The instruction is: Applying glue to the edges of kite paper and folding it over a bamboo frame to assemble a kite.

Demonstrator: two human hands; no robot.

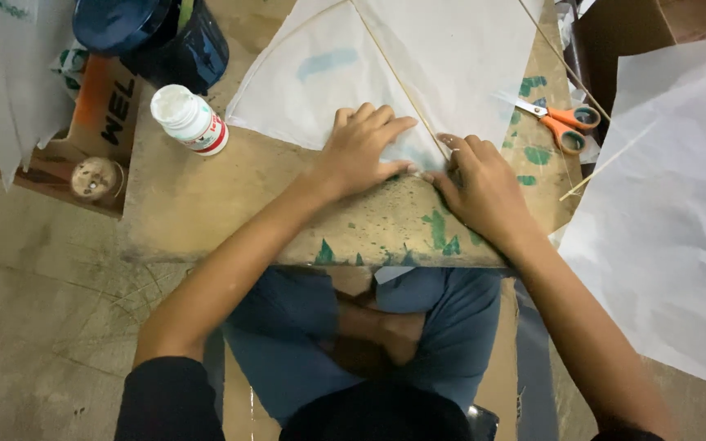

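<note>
Both hands, left (361, 151) and right (480, 184), press flat, fingers spread, on the kite's (418, 57) near tip; its stick (398, 77) runs near to far.

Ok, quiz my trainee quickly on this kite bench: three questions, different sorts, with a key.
1. True or false: both hands press flat on the paper kite.
2. Which thing lies right of the right hand? A) glue bottle B) scissors C) spool
3. Fill in: the white glue bottle lies on its ____ on the board.

Key:
1. True; the left hand and right hand flank the thin stick at the kite's lower tip.
2. B, the orange scissors.
3. Side.
</note>
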